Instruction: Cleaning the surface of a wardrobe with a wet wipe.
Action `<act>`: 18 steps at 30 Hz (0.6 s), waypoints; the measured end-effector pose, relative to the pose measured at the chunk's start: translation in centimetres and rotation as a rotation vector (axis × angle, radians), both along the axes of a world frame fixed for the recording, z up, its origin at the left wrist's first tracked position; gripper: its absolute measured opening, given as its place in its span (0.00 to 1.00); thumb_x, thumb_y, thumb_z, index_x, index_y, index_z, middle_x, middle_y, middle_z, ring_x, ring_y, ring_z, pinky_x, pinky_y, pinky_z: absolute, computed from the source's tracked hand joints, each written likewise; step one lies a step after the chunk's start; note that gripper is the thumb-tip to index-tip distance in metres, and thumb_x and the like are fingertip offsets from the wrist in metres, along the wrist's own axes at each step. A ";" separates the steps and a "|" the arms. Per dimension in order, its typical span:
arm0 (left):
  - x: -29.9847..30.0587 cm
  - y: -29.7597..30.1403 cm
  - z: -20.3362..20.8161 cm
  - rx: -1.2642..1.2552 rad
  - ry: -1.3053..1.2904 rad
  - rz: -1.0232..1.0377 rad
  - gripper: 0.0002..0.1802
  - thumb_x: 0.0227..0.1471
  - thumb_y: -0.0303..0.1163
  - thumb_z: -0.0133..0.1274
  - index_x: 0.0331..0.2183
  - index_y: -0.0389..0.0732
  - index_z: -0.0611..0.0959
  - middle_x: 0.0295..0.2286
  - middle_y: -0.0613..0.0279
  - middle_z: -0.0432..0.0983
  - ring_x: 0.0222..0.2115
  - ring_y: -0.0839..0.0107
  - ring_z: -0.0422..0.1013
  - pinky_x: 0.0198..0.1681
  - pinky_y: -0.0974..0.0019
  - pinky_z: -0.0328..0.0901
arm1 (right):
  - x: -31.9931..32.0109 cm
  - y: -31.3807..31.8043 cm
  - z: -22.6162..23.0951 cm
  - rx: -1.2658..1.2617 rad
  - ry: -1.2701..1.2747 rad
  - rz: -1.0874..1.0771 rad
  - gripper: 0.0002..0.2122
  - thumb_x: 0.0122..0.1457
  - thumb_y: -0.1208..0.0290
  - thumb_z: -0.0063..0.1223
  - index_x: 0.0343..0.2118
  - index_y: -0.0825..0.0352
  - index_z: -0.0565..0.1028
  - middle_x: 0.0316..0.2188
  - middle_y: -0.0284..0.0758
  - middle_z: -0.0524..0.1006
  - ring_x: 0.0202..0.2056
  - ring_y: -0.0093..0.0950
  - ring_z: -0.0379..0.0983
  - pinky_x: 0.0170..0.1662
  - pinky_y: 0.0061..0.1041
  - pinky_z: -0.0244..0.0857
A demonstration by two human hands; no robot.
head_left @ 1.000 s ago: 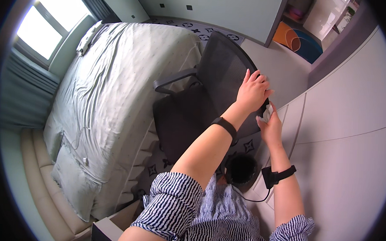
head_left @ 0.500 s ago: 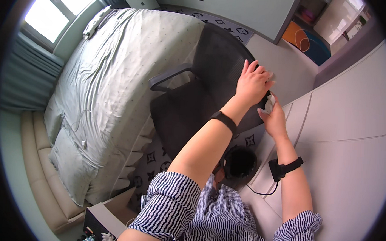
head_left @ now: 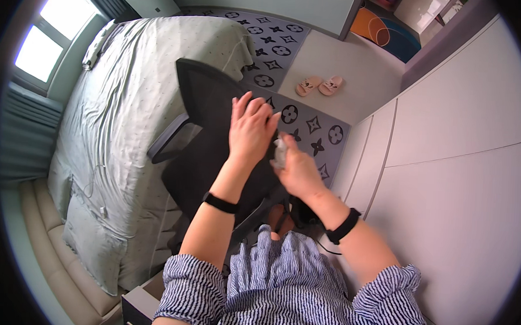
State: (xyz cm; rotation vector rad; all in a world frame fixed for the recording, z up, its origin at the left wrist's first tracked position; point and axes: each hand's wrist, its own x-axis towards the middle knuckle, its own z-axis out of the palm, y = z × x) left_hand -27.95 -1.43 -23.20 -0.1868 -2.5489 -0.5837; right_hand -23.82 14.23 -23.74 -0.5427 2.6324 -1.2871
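My left hand (head_left: 251, 130) lies on the edge of a black mesh office chair's backrest (head_left: 202, 93), its fingers bent over it. Close beside it, my right hand (head_left: 299, 171) is at the same edge, thumb and fingers closed round a crumpled white tissue (head_left: 280, 153). The chair stands at an angle against the bed, with its grey armrest (head_left: 171, 136) toward the mattress. Both wrists wear black bands.
A bed (head_left: 117, 115) with a pale rumpled cover fills the left side. White cabinet doors (head_left: 446, 170) run along the right. Pink slippers (head_left: 319, 85) lie on the floor past the patterned rug (head_left: 313, 125). Beside my foot is a partly hidden black bin (head_left: 302, 212).
The chair has swung left toward the bed, both hands moving with it, still at its backrest. The view has shifted too; slippers and more rug now show, while the bin is mostly covered.
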 end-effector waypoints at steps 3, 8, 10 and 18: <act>2.5 -2.0 0.5 -0.031 -0.003 0.025 0.10 0.56 0.39 0.57 0.32 0.42 0.80 0.43 0.61 0.74 0.57 0.50 0.63 0.65 0.42 0.52 | 2.4 -2.0 0.1 -0.014 0.004 0.037 0.33 0.51 0.76 0.58 0.60 0.66 0.58 0.37 0.55 0.79 0.37 0.55 0.77 0.42 0.49 0.71; 5.7 -1.5 0.6 -0.091 -0.081 -0.016 0.13 0.55 0.42 0.58 0.32 0.41 0.80 0.43 0.60 0.74 0.56 0.50 0.63 0.65 0.42 0.52 | 5.9 -1.4 -0.3 -0.083 -0.053 0.033 0.35 0.49 0.79 0.59 0.61 0.67 0.56 0.40 0.55 0.77 0.38 0.55 0.76 0.43 0.47 0.72; 6.5 -1.2 0.7 -0.083 -0.075 -0.015 0.12 0.55 0.41 0.58 0.32 0.41 0.81 0.42 0.61 0.74 0.57 0.51 0.62 0.65 0.43 0.50 | 6.4 -1.1 0.0 -0.090 -0.087 0.063 0.36 0.49 0.78 0.59 0.62 0.67 0.56 0.41 0.56 0.77 0.39 0.55 0.77 0.43 0.47 0.72; 7.5 0.3 0.7 -0.061 -0.070 0.034 0.14 0.55 0.43 0.58 0.31 0.42 0.81 0.43 0.62 0.74 0.58 0.52 0.62 0.67 0.44 0.49 | 6.5 1.0 0.1 -0.033 -0.104 0.102 0.37 0.49 0.76 0.58 0.64 0.66 0.55 0.39 0.55 0.79 0.39 0.54 0.77 0.44 0.45 0.72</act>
